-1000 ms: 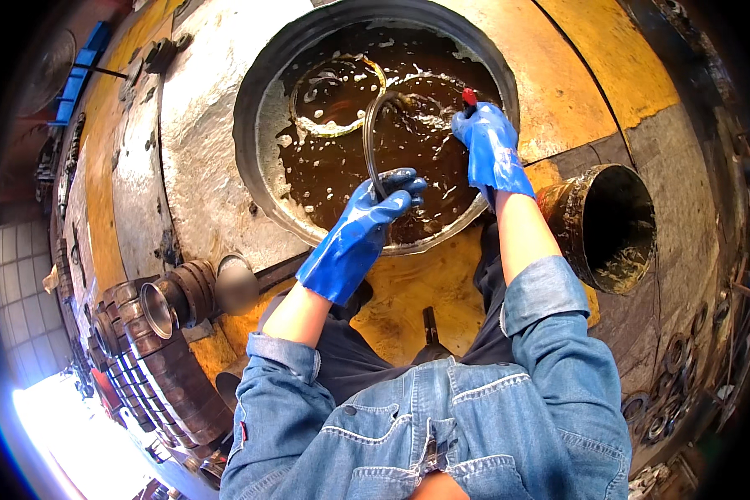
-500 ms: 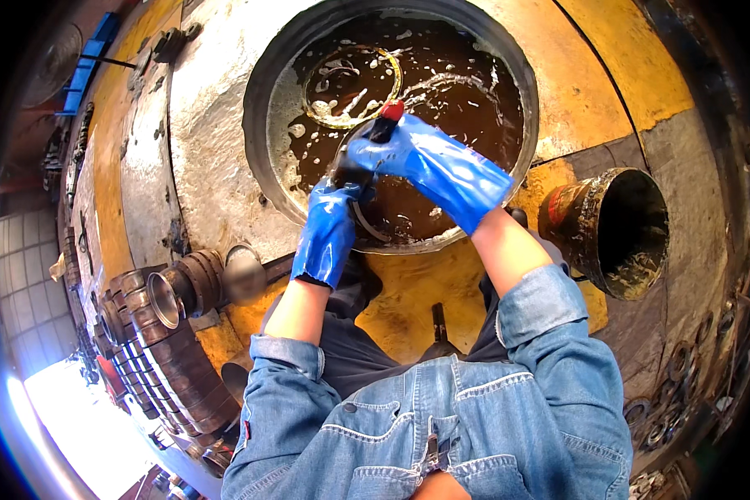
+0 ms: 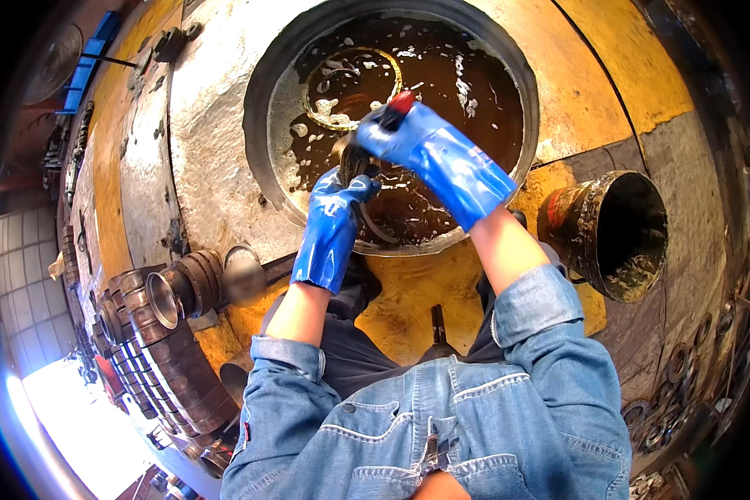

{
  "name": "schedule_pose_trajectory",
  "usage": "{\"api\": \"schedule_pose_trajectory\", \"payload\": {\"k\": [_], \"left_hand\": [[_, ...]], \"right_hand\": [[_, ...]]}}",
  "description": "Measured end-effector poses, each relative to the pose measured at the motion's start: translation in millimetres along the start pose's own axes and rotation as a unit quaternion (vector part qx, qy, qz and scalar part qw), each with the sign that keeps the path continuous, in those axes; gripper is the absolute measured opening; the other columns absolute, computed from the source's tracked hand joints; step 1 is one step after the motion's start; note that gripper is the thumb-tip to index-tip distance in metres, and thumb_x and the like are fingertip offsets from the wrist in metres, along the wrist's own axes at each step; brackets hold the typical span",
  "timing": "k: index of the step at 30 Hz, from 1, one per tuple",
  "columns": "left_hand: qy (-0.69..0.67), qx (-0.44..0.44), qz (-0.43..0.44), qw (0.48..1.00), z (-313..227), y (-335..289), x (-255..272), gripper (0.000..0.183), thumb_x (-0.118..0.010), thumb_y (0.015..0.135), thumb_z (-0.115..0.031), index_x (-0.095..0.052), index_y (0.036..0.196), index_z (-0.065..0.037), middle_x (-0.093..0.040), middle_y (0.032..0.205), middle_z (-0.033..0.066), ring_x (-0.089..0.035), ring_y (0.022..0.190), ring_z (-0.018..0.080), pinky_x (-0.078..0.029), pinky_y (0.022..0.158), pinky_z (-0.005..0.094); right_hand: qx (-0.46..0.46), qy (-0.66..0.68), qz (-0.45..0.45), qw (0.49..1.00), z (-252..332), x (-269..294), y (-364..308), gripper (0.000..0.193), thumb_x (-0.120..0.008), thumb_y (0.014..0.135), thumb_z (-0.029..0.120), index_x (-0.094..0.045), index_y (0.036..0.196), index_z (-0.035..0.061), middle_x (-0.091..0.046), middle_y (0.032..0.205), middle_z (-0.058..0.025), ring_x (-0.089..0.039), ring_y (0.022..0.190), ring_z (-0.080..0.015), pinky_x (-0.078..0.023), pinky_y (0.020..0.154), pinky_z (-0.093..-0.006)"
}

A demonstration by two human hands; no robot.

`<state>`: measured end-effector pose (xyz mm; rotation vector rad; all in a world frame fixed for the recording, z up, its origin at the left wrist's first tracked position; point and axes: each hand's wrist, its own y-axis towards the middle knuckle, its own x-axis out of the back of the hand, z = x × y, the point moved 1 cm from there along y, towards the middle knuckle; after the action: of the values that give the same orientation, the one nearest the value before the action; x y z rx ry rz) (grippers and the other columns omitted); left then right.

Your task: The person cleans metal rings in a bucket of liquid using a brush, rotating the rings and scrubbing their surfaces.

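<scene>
Ring (image 3: 399, 77) in tub (image 3: 263, 125) of liquid (image 3: 468, 154)

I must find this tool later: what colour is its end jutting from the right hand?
Red; the tool's end shows best in the head view.

White glare (image 3: 75, 425) blows out far below-left of the tub (image 3: 261, 125), floor plating (image 3: 212, 117) left of it gleams, the right hand (image 3: 402, 139) over it blurs slightly, and dark fisheye edges curve around it.
</scene>
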<state>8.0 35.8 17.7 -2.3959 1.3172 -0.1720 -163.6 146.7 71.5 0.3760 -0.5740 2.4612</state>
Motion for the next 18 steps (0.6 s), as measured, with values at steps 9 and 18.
{"api": "schedule_pose_trajectory", "payload": {"k": [9, 18], "left_hand": [[-0.036, 0.028, 0.007, 0.999, -6.1, -5.1, 0.0, 0.031, -0.067, 0.1, -0.006, -0.067, 0.13, 0.002, -0.075, 0.12, 0.0129, -0.071, 0.099, 0.0188, -0.057, 0.092, 0.0313], [-0.072, 0.028, 0.017, 0.997, 3.3, 3.9, 14.2, 0.034, -0.068, 0.102, -0.008, -0.065, 0.135, 0.0, -0.075, 0.119, 0.0091, -0.071, 0.095, 0.0158, -0.059, 0.085, 0.0309]], "right_hand": [[-0.171, -0.092, -0.232, 0.953, -103.7, 19.4, 21.0, 0.04, -0.064, 0.091, 0.038, -0.075, 0.105, 0.0027, -0.076, 0.098, -0.0201, -0.074, 0.095, -0.0358, -0.055, 0.086, -0.0418], [-0.079, -0.021, 0.047, 0.996, -16.2, 29.7, 7.4, 0.039, -0.077, 0.086, 0.044, -0.08, 0.104, 0.0086, -0.077, 0.093, -0.0084, -0.07, 0.086, -0.0151, -0.054, 0.082, -0.0329]]}}
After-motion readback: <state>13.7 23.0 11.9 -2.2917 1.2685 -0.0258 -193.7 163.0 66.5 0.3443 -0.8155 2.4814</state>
